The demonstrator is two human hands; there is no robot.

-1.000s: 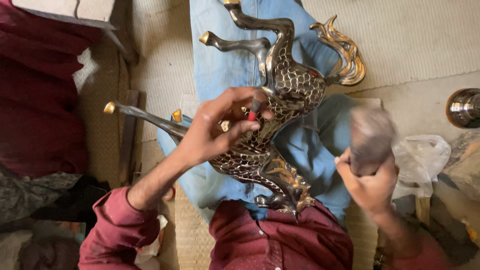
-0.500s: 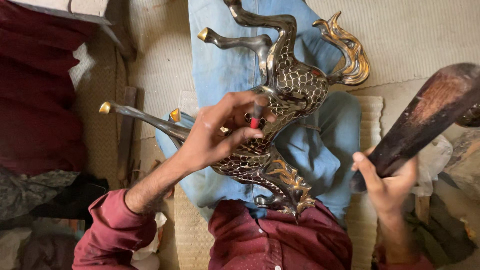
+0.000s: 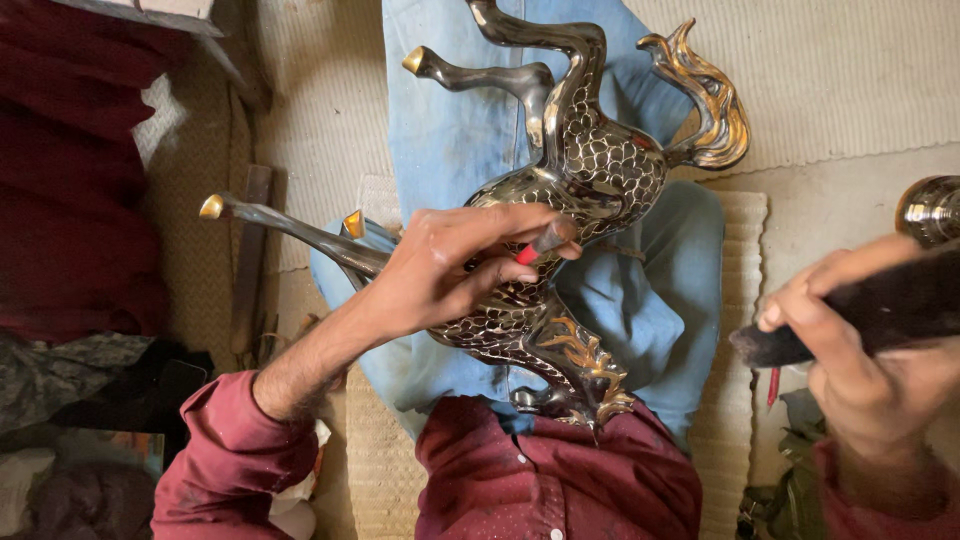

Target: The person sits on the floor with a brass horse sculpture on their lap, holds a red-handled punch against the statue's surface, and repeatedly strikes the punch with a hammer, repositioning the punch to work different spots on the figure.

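Head view: horse [image 3: 560, 230], a metal figure with scale pattern, lies across our lap on blue cloth [image 3: 450, 140]. Left hand [image 3: 440, 270] pinches a punch [image 3: 545, 240], tip on the horse's flank. Right hand [image 3: 850, 350] is clenched round a dark mallet [image 3: 900, 305], off to the side. We judge it best to keep the punch square to the flank, brace the wrist, strike light. Woven mat [image 3: 850, 80] underneath; dark red fabric [image 3: 80, 180] at left; brass object [image 3: 930, 210] at the right edge.
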